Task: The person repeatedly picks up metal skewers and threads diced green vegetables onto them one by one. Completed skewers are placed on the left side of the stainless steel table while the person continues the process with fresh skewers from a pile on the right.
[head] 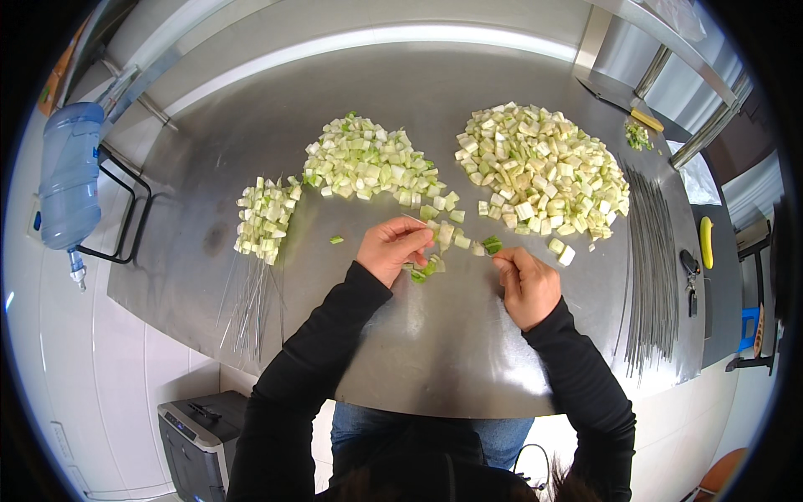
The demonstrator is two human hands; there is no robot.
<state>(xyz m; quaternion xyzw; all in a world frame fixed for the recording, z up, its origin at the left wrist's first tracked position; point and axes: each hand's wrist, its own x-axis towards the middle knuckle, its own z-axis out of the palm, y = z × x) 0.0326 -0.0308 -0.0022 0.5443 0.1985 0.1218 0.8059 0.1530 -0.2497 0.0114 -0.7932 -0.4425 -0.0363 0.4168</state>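
Observation:
My left hand (396,248) pinches a thin metal skewer (414,219) close to some pale green vegetable cubes (445,234). Fingers of my right hand (531,286) are closed at the skewer's other side, beside a dark green leafy piece (492,244). Cubes line up between the two hands; which are threaded and which lie on the steel behind is hard to tell. Under my left fingers rest a few leafy scraps (428,270). Beyond my hands is a heap of pale green cubes (370,157), with a larger heap of cubes (546,166) to its right.
Filled skewers (266,219) lie at left on the steel table (401,81). Bare metal skewers (652,276) lie along the right side. Farther right are a cleaver (605,94), chopped scraps (638,135), keys (691,270) and a yellow banana-shaped item (707,243). A water bottle (72,176) hangs inverted at left.

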